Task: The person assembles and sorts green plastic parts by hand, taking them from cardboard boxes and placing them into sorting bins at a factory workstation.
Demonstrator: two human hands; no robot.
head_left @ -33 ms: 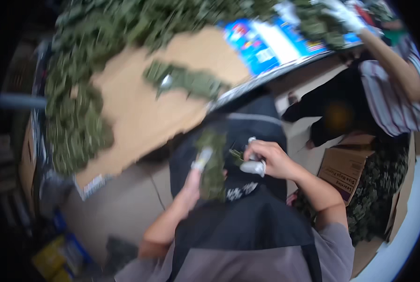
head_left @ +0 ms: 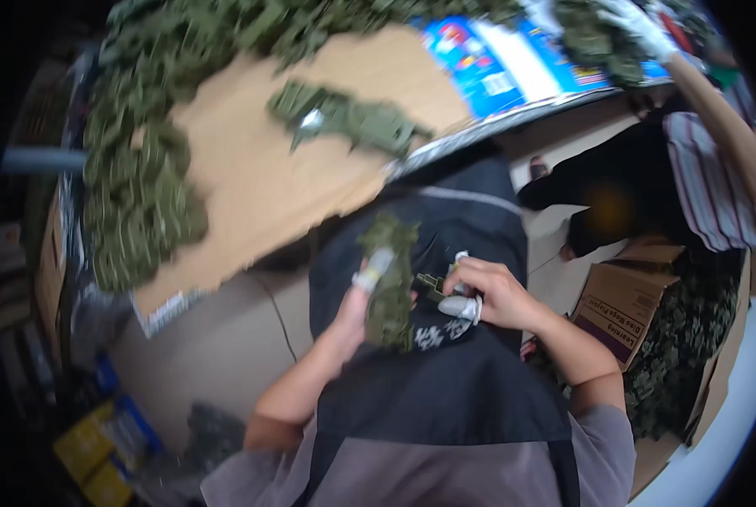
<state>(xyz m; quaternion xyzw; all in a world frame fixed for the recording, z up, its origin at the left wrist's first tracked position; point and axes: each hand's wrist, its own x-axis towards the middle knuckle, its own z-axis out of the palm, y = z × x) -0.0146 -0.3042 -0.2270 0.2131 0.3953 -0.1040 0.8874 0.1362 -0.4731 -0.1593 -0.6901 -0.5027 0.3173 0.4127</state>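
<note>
In front of my dark apron, my left hand (head_left: 362, 291) is closed on a long olive-green plastic toy part (head_left: 392, 317), which stands roughly upright; its thumb, in a white cover, lies along the side. My right hand (head_left: 494, 291), also with white-covered fingertips, pinches a small dark-green plastic piece (head_left: 429, 286) just to the right of that part. A narrow gap seems to separate the two pieces. The exact kind of toy is too blurred to tell. Another olive-green plastic toy part (head_left: 369, 125) lies on the cardboard-covered table (head_left: 251, 211) ahead.
Olive-green plastic parts pile along the table's far side and its left end (head_left: 141, 220). A blue printed sheet (head_left: 471, 76) covers the far right. There a co-worker's gloved hand (head_left: 635, 25) handles green parts. At right, a carton (head_left: 619, 308) adjoins a large box of dark-green pieces (head_left: 690, 338).
The whole view has shifted slightly and is sharper. The small piece in my right hand shows more plainly beside the long part. Both hands keep their hold.
</note>
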